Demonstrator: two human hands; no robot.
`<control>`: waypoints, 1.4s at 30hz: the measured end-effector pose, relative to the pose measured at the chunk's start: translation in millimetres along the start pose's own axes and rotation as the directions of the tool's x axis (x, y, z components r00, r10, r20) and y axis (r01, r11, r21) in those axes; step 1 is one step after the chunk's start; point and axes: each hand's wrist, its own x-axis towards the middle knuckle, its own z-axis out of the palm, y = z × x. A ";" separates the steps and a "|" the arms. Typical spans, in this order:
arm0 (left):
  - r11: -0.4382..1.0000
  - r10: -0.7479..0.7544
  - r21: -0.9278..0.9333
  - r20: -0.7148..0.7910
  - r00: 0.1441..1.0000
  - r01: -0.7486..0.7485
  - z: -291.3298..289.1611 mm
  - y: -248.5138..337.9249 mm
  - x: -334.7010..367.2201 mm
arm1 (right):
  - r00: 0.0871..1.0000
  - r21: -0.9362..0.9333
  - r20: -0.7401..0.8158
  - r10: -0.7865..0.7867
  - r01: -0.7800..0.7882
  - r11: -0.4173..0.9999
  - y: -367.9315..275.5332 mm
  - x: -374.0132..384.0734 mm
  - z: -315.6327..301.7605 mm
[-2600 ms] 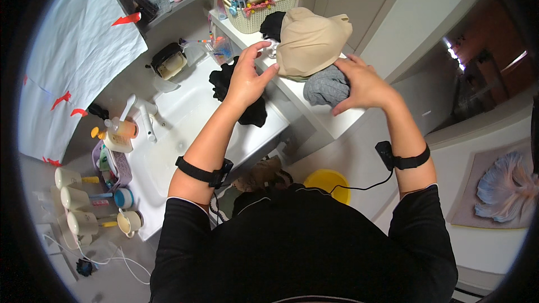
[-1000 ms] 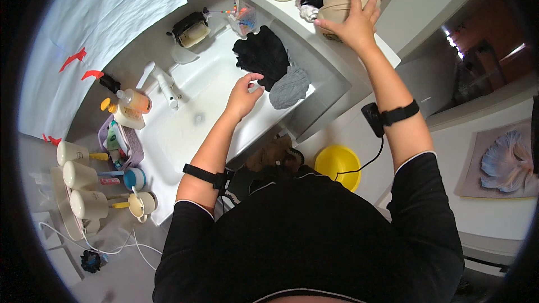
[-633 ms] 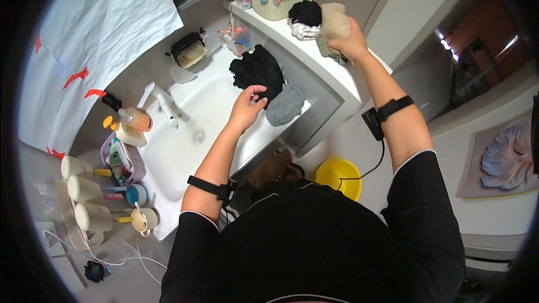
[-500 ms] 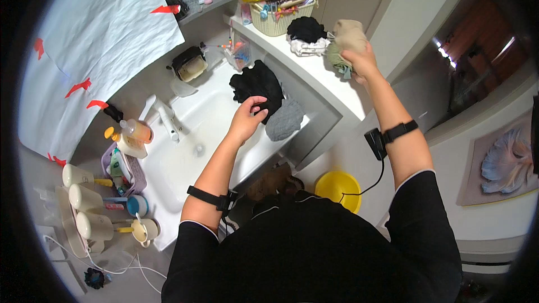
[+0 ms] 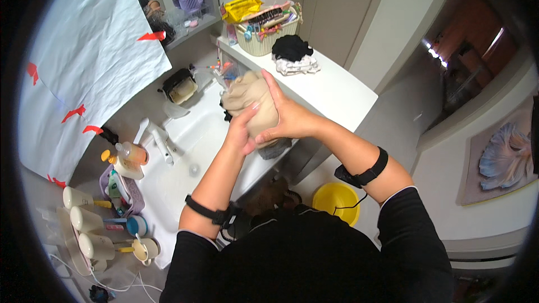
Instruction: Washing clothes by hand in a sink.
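Beige cloth [image 5: 250, 91] and right hand [image 5: 289, 119] have moved from above the worktop [image 5: 342, 92] to over the right end of the sink [image 5: 168, 182]. The cloth lies between both hands, equally near, its long axis running away from the body. The right hand cups one side, fingers extended; the left hand [image 5: 240, 130], half curled, clasps the other. Black cloth [image 5: 226, 114] is mostly hidden, grey cloth [image 5: 274, 150] partly; the beige underside cannot be seen.
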 end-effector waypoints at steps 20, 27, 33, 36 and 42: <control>0.977 0.065 -0.187 -0.208 0.976 -0.104 -99.0 29.0 -72.7 | 0.708 -0.384 -0.073 0.702 -0.670 0.635 124.7 98.4 -44.8; 0.935 0.105 -0.323 -0.148 0.983 -0.149 -108.1 25.7 -89.1 | 0.760 -0.113 -0.174 0.626 -0.647 0.754 97.6 80.1 -30.5; 0.888 0.115 -0.447 -0.002 0.993 -0.104 -108.1 26.7 -96.7 | 0.845 0.656 0.133 0.518 -0.467 0.593 22.0 71.5 43.5; 0.903 0.191 -0.379 -0.064 0.979 -0.201 -108.0 21.6 -99.7 | 0.832 0.696 0.264 0.488 -0.515 0.501 -2.3 59.8 104.7; 0.905 0.190 -0.365 -0.112 0.975 -0.219 -175.7 -4.7 -138.6 | 0.657 0.427 0.649 0.382 -0.731 0.532 -70.2 35.2 172.4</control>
